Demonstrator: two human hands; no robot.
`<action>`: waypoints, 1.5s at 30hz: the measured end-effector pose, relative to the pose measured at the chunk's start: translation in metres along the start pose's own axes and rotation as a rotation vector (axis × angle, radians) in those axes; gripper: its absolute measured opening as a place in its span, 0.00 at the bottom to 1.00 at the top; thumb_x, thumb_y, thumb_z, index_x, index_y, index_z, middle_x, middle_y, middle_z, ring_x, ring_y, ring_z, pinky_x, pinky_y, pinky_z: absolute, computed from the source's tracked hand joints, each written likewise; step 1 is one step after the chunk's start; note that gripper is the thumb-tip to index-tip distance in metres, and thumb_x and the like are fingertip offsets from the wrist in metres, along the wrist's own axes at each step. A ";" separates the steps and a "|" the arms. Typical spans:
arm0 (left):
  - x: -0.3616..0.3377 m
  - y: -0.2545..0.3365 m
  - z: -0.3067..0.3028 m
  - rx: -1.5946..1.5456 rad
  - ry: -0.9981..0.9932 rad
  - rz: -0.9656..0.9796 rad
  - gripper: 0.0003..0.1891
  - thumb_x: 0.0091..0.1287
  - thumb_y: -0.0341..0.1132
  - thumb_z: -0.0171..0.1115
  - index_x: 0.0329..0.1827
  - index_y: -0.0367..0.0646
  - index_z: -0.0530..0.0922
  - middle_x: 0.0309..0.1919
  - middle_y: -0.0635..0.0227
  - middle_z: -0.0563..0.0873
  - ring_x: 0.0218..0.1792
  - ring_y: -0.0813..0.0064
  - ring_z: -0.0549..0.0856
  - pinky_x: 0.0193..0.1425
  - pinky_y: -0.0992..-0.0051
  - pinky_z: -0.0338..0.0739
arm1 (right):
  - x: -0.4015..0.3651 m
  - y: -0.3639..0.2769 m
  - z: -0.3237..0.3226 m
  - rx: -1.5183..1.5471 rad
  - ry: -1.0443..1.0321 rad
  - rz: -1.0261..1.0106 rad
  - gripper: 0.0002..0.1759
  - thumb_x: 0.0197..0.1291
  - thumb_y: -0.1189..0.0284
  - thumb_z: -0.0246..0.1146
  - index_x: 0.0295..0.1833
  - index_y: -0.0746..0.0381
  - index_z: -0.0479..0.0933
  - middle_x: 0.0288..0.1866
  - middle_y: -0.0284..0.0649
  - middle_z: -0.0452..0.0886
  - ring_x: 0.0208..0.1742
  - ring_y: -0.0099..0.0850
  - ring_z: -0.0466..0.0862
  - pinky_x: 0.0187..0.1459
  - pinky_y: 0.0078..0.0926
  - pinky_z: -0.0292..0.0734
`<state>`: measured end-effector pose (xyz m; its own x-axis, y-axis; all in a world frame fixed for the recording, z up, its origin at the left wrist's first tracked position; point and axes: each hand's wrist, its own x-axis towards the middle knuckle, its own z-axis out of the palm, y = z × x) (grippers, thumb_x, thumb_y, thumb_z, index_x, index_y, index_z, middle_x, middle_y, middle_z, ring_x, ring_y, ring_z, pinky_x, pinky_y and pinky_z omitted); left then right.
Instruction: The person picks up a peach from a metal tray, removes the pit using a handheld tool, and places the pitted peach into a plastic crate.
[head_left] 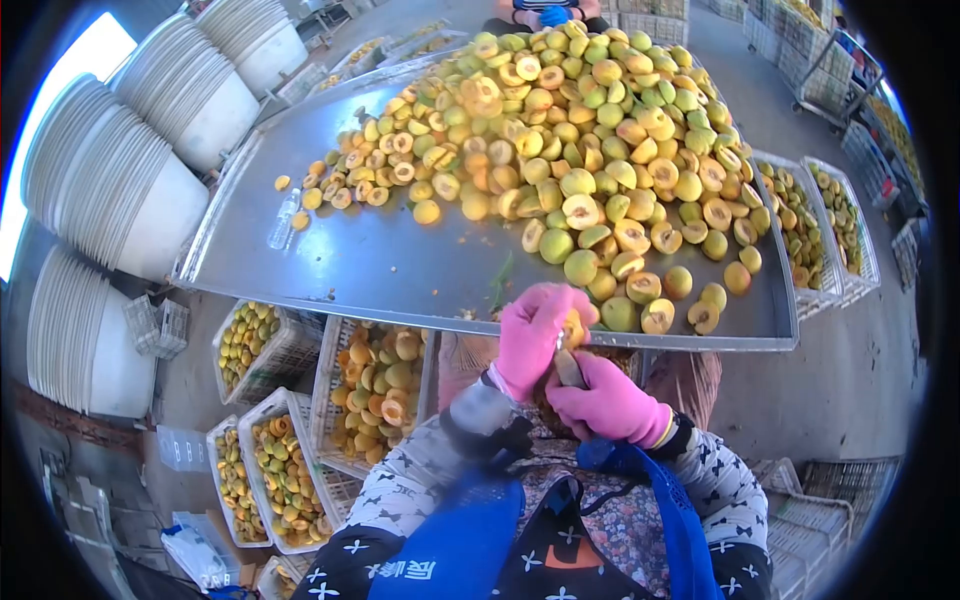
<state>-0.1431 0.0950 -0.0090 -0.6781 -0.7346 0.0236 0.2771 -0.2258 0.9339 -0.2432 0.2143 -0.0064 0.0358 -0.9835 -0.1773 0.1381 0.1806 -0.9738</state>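
Note:
Both of my hands wear pink gloves and meet at the near edge of the metal table. My left hand (538,335) is closed around a yellow peach (573,332), which is partly covered by the fingers. Just below it, my right hand (612,402) grips a short, flat grey tool (569,368) pointing up toward the peach; its full shape is hidden by the glove. Beyond my hands lies a big heap of yellow-green peaches (580,212), many split in half with the hollow or stone showing.
The metal table (370,262) has a raised rim; a clear plastic bottle (284,220) lies on its left side. Crates of peaches (378,385) stand below left, and another crate (800,215) at right. Stacked white tubs (110,180) line the left. Across the table is a person with a blue-gloved hand (555,15).

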 end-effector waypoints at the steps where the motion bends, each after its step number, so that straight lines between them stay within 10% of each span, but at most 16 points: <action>1: 0.001 0.002 -0.005 0.010 -0.133 0.017 0.17 0.76 0.43 0.57 0.40 0.35 0.81 0.34 0.61 0.87 0.31 0.75 0.84 0.38 0.76 0.80 | -0.005 -0.014 -0.001 0.179 -0.086 0.134 0.09 0.61 0.73 0.65 0.41 0.65 0.73 0.24 0.33 0.76 0.19 0.22 0.75 0.21 0.23 0.69; 6: 0.004 0.016 -0.037 0.201 -0.337 -0.040 0.19 0.76 0.44 0.57 0.38 0.34 0.82 0.37 0.62 0.87 0.34 0.77 0.84 0.40 0.78 0.78 | -0.018 0.001 -0.024 0.341 -0.285 0.247 0.07 0.62 0.75 0.65 0.43 0.66 0.77 0.25 0.34 0.78 0.21 0.22 0.77 0.23 0.20 0.70; 9: -0.031 0.049 -0.081 0.209 -0.068 -0.449 0.18 0.74 0.43 0.61 0.50 0.32 0.82 0.41 0.61 0.89 0.37 0.74 0.87 0.43 0.73 0.83 | -0.026 0.002 -0.035 -0.314 -0.242 0.198 0.08 0.61 0.69 0.65 0.41 0.62 0.79 0.26 0.38 0.80 0.25 0.29 0.81 0.30 0.28 0.77; 12: -0.075 0.080 -0.164 0.868 0.169 -0.413 0.24 0.68 0.49 0.67 0.55 0.37 0.83 0.46 0.62 0.88 0.42 0.68 0.89 0.49 0.72 0.85 | -0.044 0.068 -0.066 -1.085 -0.228 -0.028 0.11 0.58 0.65 0.63 0.40 0.61 0.80 0.29 0.46 0.83 0.31 0.43 0.85 0.36 0.40 0.80; 13: -0.074 0.061 -0.206 1.287 0.171 0.056 0.19 0.69 0.45 0.67 0.55 0.41 0.84 0.47 0.63 0.88 0.43 0.69 0.88 0.50 0.73 0.84 | -0.041 0.076 -0.074 -1.120 -0.224 0.106 0.13 0.56 0.62 0.62 0.37 0.60 0.82 0.32 0.47 0.84 0.37 0.50 0.84 0.41 0.45 0.80; 16: -0.020 0.036 -0.137 1.217 0.116 0.388 0.15 0.69 0.38 0.67 0.54 0.42 0.84 0.49 0.62 0.87 0.45 0.70 0.88 0.51 0.73 0.83 | -0.028 0.076 -0.092 -1.108 -0.028 0.131 0.19 0.58 0.57 0.64 0.40 0.63 0.80 0.34 0.51 0.84 0.41 0.52 0.84 0.45 0.48 0.78; 17: 0.000 0.033 -0.094 0.956 0.065 0.057 0.15 0.73 0.33 0.62 0.58 0.38 0.81 0.52 0.63 0.87 0.53 0.71 0.85 0.61 0.72 0.78 | -0.032 0.071 -0.094 -1.071 0.086 0.095 0.18 0.58 0.57 0.65 0.39 0.63 0.80 0.34 0.51 0.84 0.41 0.52 0.84 0.44 0.48 0.78; 21: 0.070 -0.043 0.003 0.787 -0.338 0.115 0.20 0.66 0.37 0.71 0.59 0.41 0.82 0.52 0.63 0.85 0.53 0.67 0.85 0.60 0.69 0.79 | -0.062 0.037 -0.102 -0.924 0.291 0.107 0.18 0.57 0.58 0.68 0.40 0.63 0.80 0.33 0.52 0.84 0.41 0.52 0.84 0.43 0.48 0.78; 23: 0.100 -0.067 0.041 1.083 -0.591 0.534 0.22 0.63 0.40 0.71 0.59 0.44 0.82 0.53 0.63 0.83 0.61 0.59 0.80 0.70 0.59 0.71 | -0.084 0.030 -0.103 -0.943 0.185 0.196 0.21 0.59 0.55 0.68 0.44 0.62 0.79 0.33 0.53 0.83 0.41 0.53 0.84 0.45 0.48 0.78; 27: 0.117 -0.118 0.063 1.562 -0.849 0.562 0.18 0.60 0.42 0.70 0.52 0.48 0.82 0.50 0.66 0.84 0.71 0.57 0.68 0.80 0.53 0.51 | -0.104 0.052 -0.095 -0.958 0.058 0.369 0.24 0.61 0.51 0.65 0.45 0.63 0.78 0.33 0.54 0.83 0.42 0.53 0.84 0.46 0.48 0.78; 31: 0.110 -0.084 0.048 1.404 -0.849 0.598 0.17 0.59 0.40 0.72 0.50 0.46 0.83 0.48 0.64 0.84 0.61 0.59 0.78 0.71 0.54 0.67 | -0.104 0.040 -0.096 -0.795 0.188 0.274 0.20 0.62 0.57 0.66 0.47 0.63 0.78 0.35 0.53 0.83 0.42 0.50 0.85 0.44 0.42 0.78; 34: 0.084 -0.065 0.018 1.032 -0.239 0.574 0.17 0.59 0.35 0.71 0.51 0.44 0.81 0.47 0.64 0.84 0.54 0.61 0.82 0.61 0.68 0.77 | -0.090 0.037 -0.092 -0.653 0.374 -0.014 0.18 0.60 0.63 0.68 0.49 0.65 0.78 0.32 0.48 0.83 0.35 0.43 0.85 0.40 0.37 0.78; 36: 0.063 -0.042 0.006 0.318 -0.060 0.031 0.18 0.65 0.32 0.67 0.58 0.41 0.78 0.50 0.60 0.83 0.48 0.64 0.84 0.55 0.65 0.82 | -0.070 0.032 -0.079 -0.429 0.499 -0.054 0.20 0.59 0.66 0.69 0.53 0.66 0.77 0.33 0.46 0.83 0.34 0.41 0.84 0.40 0.35 0.78; 39: 0.041 -0.016 -0.006 -0.210 -0.045 -0.196 0.20 0.68 0.30 0.63 0.62 0.37 0.73 0.52 0.59 0.81 0.51 0.65 0.83 0.59 0.60 0.80 | -0.040 0.008 -0.052 -0.278 0.570 0.024 0.23 0.59 0.63 0.70 0.55 0.65 0.77 0.39 0.51 0.84 0.41 0.50 0.85 0.43 0.40 0.80; 42: 0.023 -0.019 -0.010 -0.419 -0.103 -0.387 0.22 0.69 0.32 0.62 0.64 0.36 0.71 0.53 0.60 0.81 0.54 0.65 0.82 0.59 0.61 0.79 | -0.013 0.016 -0.035 -0.549 0.643 -0.314 0.23 0.57 0.63 0.71 0.54 0.65 0.77 0.40 0.51 0.84 0.42 0.51 0.85 0.43 0.41 0.80; 45: 0.005 -0.010 0.002 -0.319 -0.052 -0.263 0.25 0.70 0.34 0.62 0.68 0.36 0.67 0.56 0.58 0.80 0.57 0.65 0.82 0.59 0.63 0.79 | 0.004 0.016 -0.045 -0.637 0.580 -0.338 0.22 0.56 0.64 0.72 0.52 0.64 0.77 0.40 0.51 0.83 0.43 0.52 0.84 0.42 0.43 0.79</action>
<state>-0.1510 0.0947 -0.0176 -0.7852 -0.5940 -0.1753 0.2813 -0.5941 0.7536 -0.2851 0.2130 -0.0289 -0.4319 -0.8654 0.2541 -0.5257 0.0126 -0.8506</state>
